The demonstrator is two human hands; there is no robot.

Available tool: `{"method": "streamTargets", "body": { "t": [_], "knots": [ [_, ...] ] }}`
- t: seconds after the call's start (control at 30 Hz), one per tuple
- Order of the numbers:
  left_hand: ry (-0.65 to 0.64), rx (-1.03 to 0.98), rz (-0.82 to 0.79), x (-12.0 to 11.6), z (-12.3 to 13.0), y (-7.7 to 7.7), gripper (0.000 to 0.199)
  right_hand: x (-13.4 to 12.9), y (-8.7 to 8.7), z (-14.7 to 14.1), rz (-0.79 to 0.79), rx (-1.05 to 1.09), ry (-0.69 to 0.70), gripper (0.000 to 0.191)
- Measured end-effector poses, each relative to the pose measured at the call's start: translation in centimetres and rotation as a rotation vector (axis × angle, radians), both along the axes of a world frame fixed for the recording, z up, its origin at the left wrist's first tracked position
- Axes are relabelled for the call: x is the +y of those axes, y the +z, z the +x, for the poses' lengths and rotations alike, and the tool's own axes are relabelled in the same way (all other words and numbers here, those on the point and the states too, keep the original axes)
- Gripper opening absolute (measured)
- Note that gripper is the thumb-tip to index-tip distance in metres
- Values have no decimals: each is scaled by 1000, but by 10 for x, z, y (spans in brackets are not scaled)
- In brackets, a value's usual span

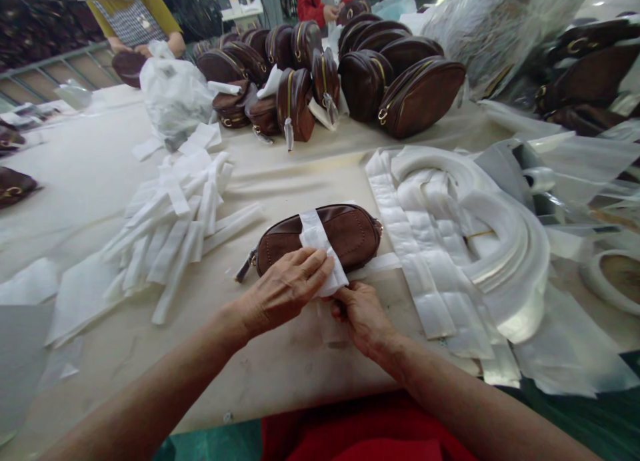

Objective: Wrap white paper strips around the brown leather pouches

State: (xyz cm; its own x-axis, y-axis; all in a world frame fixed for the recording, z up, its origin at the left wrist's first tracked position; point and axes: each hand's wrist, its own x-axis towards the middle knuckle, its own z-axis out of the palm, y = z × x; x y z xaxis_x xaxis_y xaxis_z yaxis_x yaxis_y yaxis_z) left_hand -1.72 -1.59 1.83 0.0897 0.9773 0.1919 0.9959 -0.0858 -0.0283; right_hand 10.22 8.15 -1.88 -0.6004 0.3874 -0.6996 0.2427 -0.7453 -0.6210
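Well beyond the left hand [293, 281], a translucent plastic bag [175, 91] sits near a person in a checked apron [134, 22]. Zipped brown bags [423, 98] stand clustered ahead of the hands, with crinkled clear plastic [480, 38] far past the right hand [367, 318]

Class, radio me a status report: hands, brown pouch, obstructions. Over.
Left hand on white strip across brown pouch. Right hand at strip's lower end. Pouch on table. Loose strips left, not covering it.
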Motion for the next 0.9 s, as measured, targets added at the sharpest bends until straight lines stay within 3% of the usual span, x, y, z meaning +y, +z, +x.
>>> {"method": "streamTargets", "body": {
  "t": [0.3, 0.6, 0.83, 0.9],
  "knots": [
    [39, -33, 74, 2, -4, -3, 37, 2, 9, -9, 41, -3, 77, 11],
    [69, -28, 48, -1, 12, -3, 37, 5, -2, -7, 122, -43, 203, 18],
    [186, 24, 231, -1, 22, -24, 32, 23, -4, 2, 180, -5, 389, 19],
    [194, 48, 255, -2, 24, -28, 30, 31, -7, 14, 309, 13, 446, 17]
  ]
}}
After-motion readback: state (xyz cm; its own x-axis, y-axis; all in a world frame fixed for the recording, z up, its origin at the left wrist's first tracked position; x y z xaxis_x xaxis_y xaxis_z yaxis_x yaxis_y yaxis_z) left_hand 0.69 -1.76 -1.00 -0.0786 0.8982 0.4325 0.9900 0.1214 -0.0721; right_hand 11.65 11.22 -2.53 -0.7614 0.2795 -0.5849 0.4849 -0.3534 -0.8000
